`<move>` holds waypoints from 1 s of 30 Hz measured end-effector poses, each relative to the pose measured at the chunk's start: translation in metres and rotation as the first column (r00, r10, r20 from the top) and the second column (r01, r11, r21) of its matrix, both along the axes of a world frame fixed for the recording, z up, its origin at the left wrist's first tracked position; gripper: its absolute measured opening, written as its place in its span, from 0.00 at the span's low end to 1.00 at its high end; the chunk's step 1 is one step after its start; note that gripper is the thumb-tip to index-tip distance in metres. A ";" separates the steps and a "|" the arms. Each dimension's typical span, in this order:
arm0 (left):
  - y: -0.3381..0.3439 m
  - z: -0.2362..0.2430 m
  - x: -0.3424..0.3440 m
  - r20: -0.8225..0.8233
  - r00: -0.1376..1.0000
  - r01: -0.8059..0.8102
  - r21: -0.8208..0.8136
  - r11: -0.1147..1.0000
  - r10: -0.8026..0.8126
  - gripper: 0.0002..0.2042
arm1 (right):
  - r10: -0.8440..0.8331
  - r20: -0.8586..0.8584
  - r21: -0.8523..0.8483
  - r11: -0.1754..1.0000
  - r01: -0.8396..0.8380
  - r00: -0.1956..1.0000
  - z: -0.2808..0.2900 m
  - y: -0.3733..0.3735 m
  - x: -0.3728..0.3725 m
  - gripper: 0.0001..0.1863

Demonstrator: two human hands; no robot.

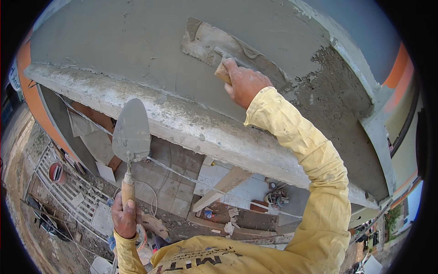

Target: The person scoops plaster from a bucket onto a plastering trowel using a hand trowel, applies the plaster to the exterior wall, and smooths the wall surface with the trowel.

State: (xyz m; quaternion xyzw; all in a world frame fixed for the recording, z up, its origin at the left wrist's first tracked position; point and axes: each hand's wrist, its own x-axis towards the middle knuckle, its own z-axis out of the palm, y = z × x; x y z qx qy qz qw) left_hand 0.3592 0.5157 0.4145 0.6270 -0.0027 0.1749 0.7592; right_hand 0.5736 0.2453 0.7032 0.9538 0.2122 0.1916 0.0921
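My right hand (247,83) is closed round the wooden handle of a plastering trowel (214,43), whose long flat blade lies against the grey mortar-coated wall (114,41). Wet mortar clings along the blade's edge. To its right, a patch of rougher, darker mortar (337,86) borders the smooth coat. In my left hand (124,217) is a pointed brick trowel (131,130), gripped by its wooden handle with the blade pointing up. A grey film of mortar covers that blade, which shows in front of the concrete ledge (200,123) and stands apart from the plastered surface.
Far below lie a tiled floor (175,194), a wooden beam (223,187) and scattered rubble. A white metal grille (75,189) and a reddish bucket (57,173) are at lower left. A pale cable (182,175) crosses beneath the ledge. Orange wall edges stand at both sides.
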 end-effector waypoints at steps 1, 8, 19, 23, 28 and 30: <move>-0.001 0.003 0.001 -0.004 1.000 -0.005 -0.002 1.000 0.005 0.27 | 0.003 0.079 0.010 1.000 -0.003 0.997 0.016 -0.002 0.002 0.22; -0.005 0.009 -0.010 -0.038 0.998 -0.043 -0.106 0.993 0.039 0.22 | -0.062 0.418 0.179 0.984 -0.015 0.907 0.097 -0.021 0.006 0.25; 0.022 -0.005 -0.042 -0.106 0.982 -0.170 -0.113 0.979 0.158 0.20 | -0.073 0.625 0.614 0.662 -0.431 0.777 0.060 -0.038 -0.010 0.22; 0.028 0.000 -0.051 -0.057 0.982 -0.184 -0.085 0.979 0.180 0.20 | 0.235 0.281 0.620 0.695 -0.363 0.930 0.016 0.018 -0.008 0.22; 0.032 -0.008 -0.060 -0.126 0.971 -0.212 -0.081 0.974 0.201 0.20 | 0.244 -0.054 0.235 0.946 -0.225 0.968 -0.038 0.049 0.016 0.26; 0.032 -0.012 -0.062 -0.141 0.969 -0.217 -0.087 0.972 0.204 0.20 | 0.176 -0.134 0.052 0.984 -0.171 0.975 -0.054 0.055 0.024 0.27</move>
